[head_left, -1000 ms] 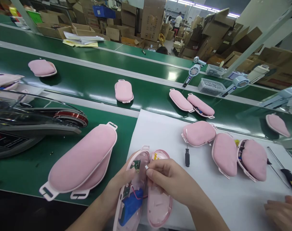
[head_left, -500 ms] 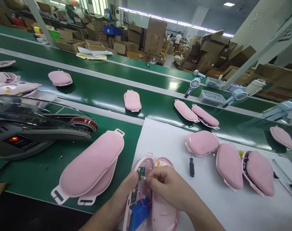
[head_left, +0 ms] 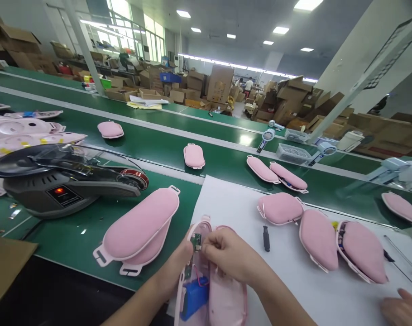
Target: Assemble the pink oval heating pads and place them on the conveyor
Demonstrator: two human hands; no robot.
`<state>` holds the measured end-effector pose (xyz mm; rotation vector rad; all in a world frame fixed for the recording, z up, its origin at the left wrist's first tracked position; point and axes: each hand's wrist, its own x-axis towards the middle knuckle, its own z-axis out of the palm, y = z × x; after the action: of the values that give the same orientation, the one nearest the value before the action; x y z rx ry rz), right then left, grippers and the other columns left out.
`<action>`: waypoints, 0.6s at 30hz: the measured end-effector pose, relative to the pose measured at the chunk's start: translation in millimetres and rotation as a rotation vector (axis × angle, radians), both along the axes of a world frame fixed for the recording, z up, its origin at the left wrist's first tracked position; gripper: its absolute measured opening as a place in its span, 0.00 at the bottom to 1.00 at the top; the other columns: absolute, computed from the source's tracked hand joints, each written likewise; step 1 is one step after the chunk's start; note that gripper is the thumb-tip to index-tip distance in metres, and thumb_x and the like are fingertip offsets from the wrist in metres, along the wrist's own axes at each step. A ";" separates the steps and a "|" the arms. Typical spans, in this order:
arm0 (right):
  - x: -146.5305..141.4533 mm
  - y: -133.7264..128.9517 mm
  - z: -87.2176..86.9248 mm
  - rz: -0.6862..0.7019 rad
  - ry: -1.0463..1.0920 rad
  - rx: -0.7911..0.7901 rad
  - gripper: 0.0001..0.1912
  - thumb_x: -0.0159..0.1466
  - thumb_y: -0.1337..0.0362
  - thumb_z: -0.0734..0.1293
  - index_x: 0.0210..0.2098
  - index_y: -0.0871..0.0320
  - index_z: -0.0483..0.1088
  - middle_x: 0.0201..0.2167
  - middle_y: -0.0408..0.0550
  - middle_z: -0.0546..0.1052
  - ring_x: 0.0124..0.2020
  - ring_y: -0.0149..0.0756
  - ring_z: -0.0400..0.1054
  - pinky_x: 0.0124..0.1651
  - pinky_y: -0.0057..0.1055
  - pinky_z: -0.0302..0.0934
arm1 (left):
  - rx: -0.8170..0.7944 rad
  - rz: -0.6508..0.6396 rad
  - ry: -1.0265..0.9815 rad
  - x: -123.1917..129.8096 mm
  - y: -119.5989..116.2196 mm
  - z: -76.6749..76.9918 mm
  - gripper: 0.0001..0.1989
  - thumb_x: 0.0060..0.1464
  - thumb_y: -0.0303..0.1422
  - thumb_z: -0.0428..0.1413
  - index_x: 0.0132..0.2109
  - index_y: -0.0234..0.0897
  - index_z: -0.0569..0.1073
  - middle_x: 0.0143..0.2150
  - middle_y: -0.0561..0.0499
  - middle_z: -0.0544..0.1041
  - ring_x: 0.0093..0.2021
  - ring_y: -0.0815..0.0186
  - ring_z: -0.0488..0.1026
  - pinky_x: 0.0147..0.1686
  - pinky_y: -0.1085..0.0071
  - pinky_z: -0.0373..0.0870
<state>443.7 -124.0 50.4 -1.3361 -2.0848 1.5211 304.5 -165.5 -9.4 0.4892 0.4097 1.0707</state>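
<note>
An opened pink padded case lies before me, its two shell halves side by side. My left hand (head_left: 174, 271) is closed around the left shell half (head_left: 206, 220), thumb over its rim. Inside that half are a green circuit board (head_left: 196, 240) and a blue battery pack (head_left: 195, 296) with a thin red wire. My right hand (head_left: 231, 256) reaches over the right shell half (head_left: 228, 301), its thumb and index finger pinched at the board on a small white connector, mostly hidden by the fingertips.
Stacked pink cases (head_left: 141, 224) lie left, near a grey machine (head_left: 70, 185) with a red light. A screwdriver (head_left: 266, 238) and more pink cases (head_left: 318, 240) lie on the white sheet (head_left: 222, 194). Another person's hand (head_left: 403, 310) shows at lower right. Handheld fans (head_left: 266, 139) stand farther back.
The view has tilted up and turned slightly left. My right fingertips remain at the board, now covering more of the connector. Another person's hand has come into view at lower right.
</note>
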 end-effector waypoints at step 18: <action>74.6 -40.4 -48.0 -0.627 -0.015 0.407 0.10 0.55 0.57 0.65 0.25 0.56 0.72 0.36 0.54 0.72 0.43 0.50 0.62 0.48 0.45 0.56 | -0.054 -0.221 -0.212 0.9 -4.9 8.4 0.29 0.58 0.46 0.52 0.59 0.28 0.68 0.50 0.35 0.78 0.55 0.45 0.71 0.61 0.50 0.56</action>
<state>518.3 -164.4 2.4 -1.6123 -1.6224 0.7835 305.4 -170.4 -0.9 0.3591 0.1914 0.8849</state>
